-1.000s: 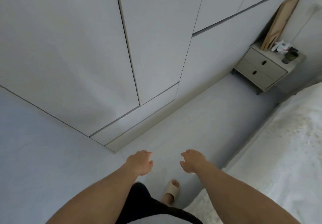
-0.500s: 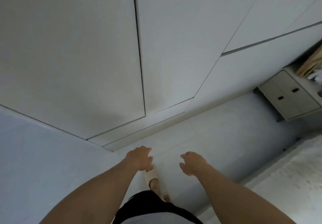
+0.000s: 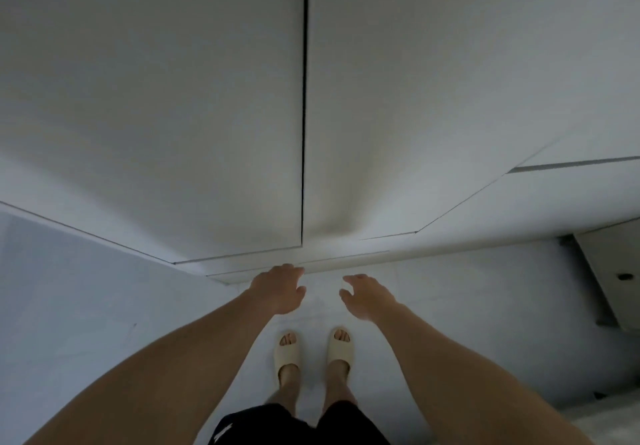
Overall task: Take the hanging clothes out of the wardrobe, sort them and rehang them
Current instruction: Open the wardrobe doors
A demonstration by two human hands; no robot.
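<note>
Turned from the bedside end to face the closed wardrobe doors (image 3: 207,98) squarely, both feet planted near, left hand (image 3: 278,288) and right hand (image 3: 367,297) raised empty with loosely spread grip; clothes hidden inside, doors unopened, removal not begun.

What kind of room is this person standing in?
Probably a bedroom or dressing area: tall, flat, closed wardrobe doors fill the view, a small drawer unit stands at the right, and the person wears slippers.

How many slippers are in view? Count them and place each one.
2. One slipper is on the person's left foot, the other slipper on the right foot, side by side on the floor before the closed wardrobe doors. None seem hidden.
</note>
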